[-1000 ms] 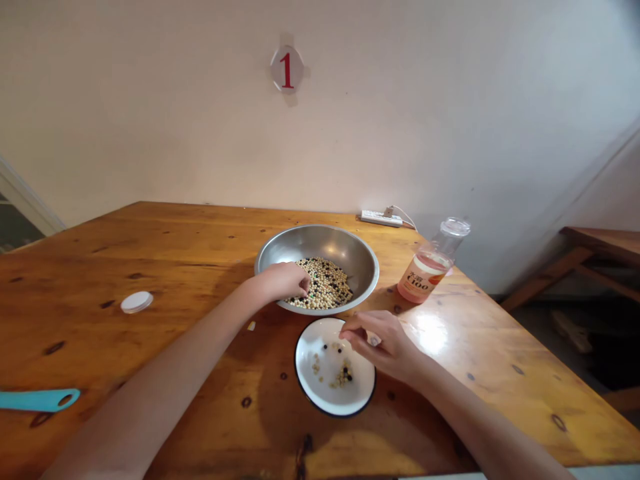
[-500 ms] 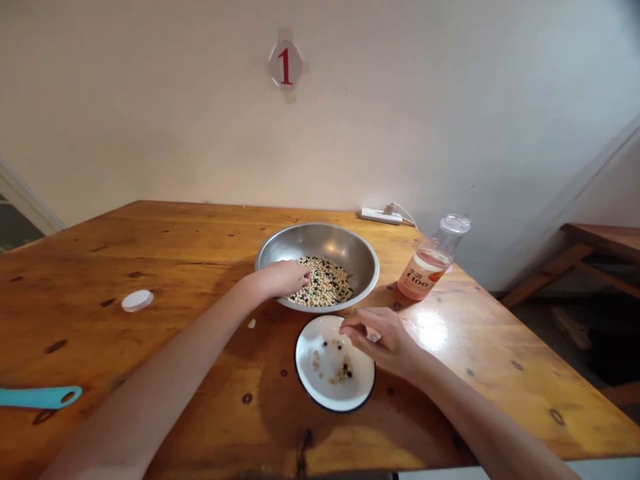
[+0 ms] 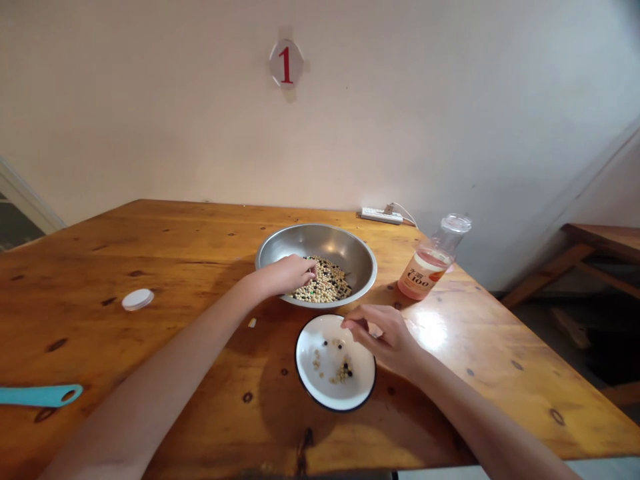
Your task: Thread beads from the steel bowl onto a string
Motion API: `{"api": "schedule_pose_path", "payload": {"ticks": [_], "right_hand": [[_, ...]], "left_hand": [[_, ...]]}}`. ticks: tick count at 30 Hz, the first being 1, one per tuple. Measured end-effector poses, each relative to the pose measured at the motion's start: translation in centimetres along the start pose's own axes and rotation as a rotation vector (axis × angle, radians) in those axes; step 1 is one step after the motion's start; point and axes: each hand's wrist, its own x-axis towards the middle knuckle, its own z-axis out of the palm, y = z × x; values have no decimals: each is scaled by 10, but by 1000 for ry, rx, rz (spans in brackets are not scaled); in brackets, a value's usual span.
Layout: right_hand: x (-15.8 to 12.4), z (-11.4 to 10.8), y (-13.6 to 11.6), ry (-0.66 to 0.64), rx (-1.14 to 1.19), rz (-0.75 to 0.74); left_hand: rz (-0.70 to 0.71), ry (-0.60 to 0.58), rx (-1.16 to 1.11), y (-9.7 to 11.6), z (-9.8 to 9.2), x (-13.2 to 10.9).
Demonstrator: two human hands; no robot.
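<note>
A wide steel bowl (image 3: 345, 240) holds a heap of pale and dark beans (image 3: 326, 283), with a speck of green among them. My left hand (image 3: 295, 272) reaches over the bowl's near left side, its fingers curled together just above the beans; whatever they pinch is too small to make out. Below the bowl stands a white enamel plate (image 3: 320, 393) with a dark rim, carrying several loose pale and black beans (image 3: 345, 369). Over the plate's upper right edge hovers my right hand (image 3: 383, 333), thumb and forefinger tips brought together. Anything between them is hidden.
To the right stands a bottle of pink liquid (image 3: 421, 273). A white lid (image 3: 137, 299) and a turquoise handle (image 3: 37, 396) lie on the left of the wooden table (image 3: 200, 260). A power strip (image 3: 381, 215) sits by the wall, and a small scrap (image 3: 252, 323) lies near the bowl.
My left hand has risen slightly and shifted right over the beans, its fingers more curled. The bowl has tilted or shifted a little. My right hand stays nearly where it was.
</note>
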Motion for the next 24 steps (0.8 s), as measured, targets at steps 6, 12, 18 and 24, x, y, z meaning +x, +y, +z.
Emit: {"api": "schedule_pose_path", "payload": {"ticks": [6, 12, 18, 24], "right_hand": [[0, -2, -1, 149, -26, 154], [0, -2, 2, 229, -12, 212], [-1, -1, 3, 228, 68, 248], [-4, 0, 4, 233, 213, 306]], "left_hand": [[64, -2, -133, 10, -10, -4], [75, 62, -593, 19, -14, -8], [127, 24, -938, 30, -19, -16], [166, -64, -1056, 35, -16, -18]]}}
